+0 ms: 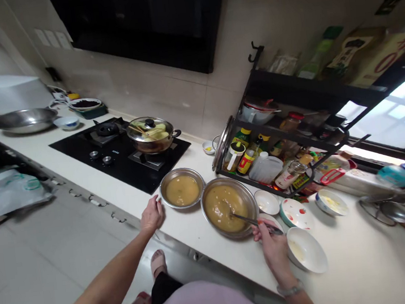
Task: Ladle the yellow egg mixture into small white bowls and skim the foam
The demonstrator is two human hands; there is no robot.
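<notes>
My right hand [271, 244] is closed around the handle of a metal spoon [245, 219]. The spoon's far end dips into yellowish-brown liquid with pale bits, inside the larger steel bowl [207, 218]; its head is hidden there. To the left of that bowl, almost touching it, stands a smaller steel bowl [162, 195] of similar liquid. My left hand [153, 213] rests at the counter's front edge beside the smaller bowl, its fingers curled in with nothing visible in them. A white bowl [314, 251] with some residue sits just right of my right hand.
A lidded pot [152, 145] stands on the black gas stove [124, 173]. Small bowls, including a strawberry-patterned bowl [295, 213] and a bowl of pale food [331, 202], line the right side. Behind them rises a black rack [296, 136] of bottles. A steel basin [23, 121] lies far left.
</notes>
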